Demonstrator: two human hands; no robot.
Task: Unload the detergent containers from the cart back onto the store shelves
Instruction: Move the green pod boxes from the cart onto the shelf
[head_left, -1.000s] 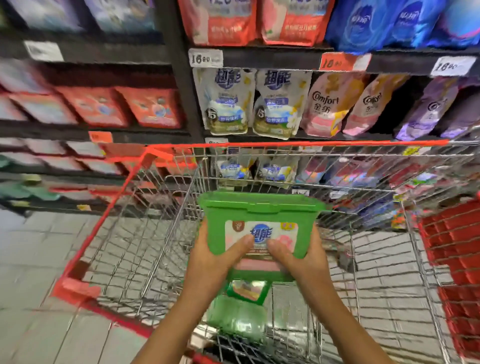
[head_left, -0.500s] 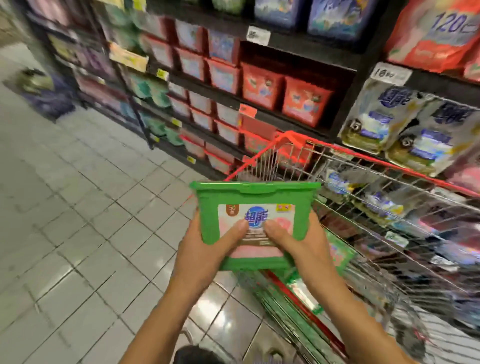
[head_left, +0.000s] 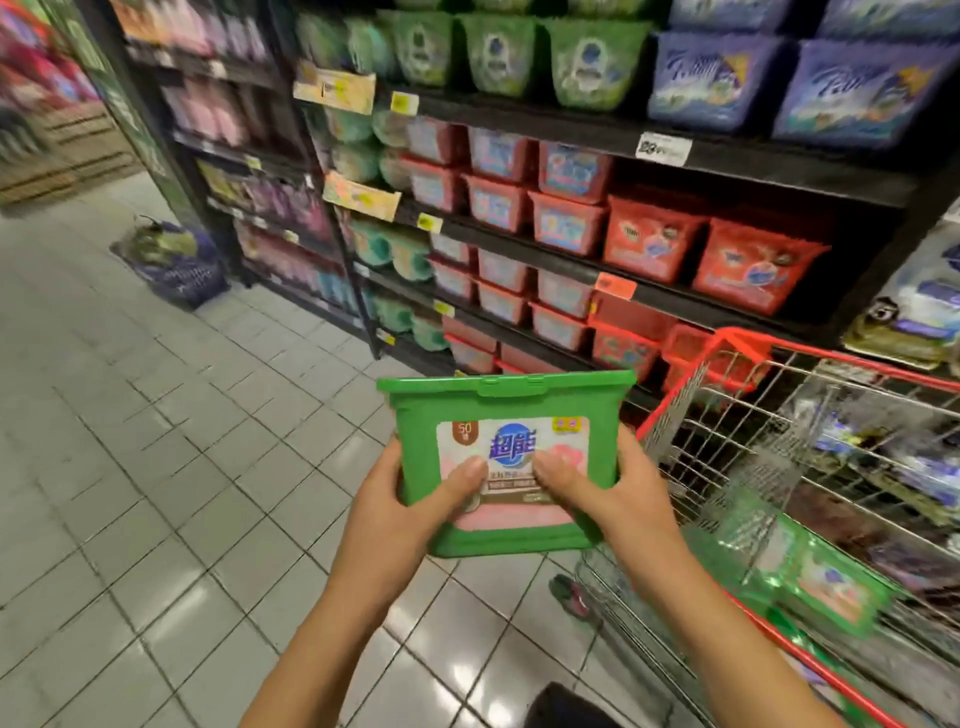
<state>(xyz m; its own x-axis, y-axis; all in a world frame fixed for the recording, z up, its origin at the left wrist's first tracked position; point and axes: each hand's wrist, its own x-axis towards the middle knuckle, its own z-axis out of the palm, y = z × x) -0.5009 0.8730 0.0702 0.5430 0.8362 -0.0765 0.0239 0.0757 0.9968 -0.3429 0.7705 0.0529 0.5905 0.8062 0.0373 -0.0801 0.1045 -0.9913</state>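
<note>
I hold a green detergent box (head_left: 506, 410) with a pink and white label upright in front of me, over the tiled floor. My left hand (head_left: 410, 499) grips its left side with the thumb on the label. My right hand (head_left: 613, 493) grips its right side, thumb on the label too. The wire cart (head_left: 810, 395) with a red rim stands to my right. Another green detergent box (head_left: 826, 582) lies inside it. Matching green tubs (head_left: 587, 57) sit on the top shelf ahead.
Dark store shelves (head_left: 649, 140) run from left to right ahead, stocked with red tubs (head_left: 654, 239), blue tubs (head_left: 711, 78) and pouches. A dark bag (head_left: 171, 260) lies on the floor by the shelf end. Pale floor tiles (head_left: 156, 467) spread out to my left.
My view has swung left from the cart toward the shelves with tubs. The green box came out of the cart and now sits over the floor, still in both hands.
</note>
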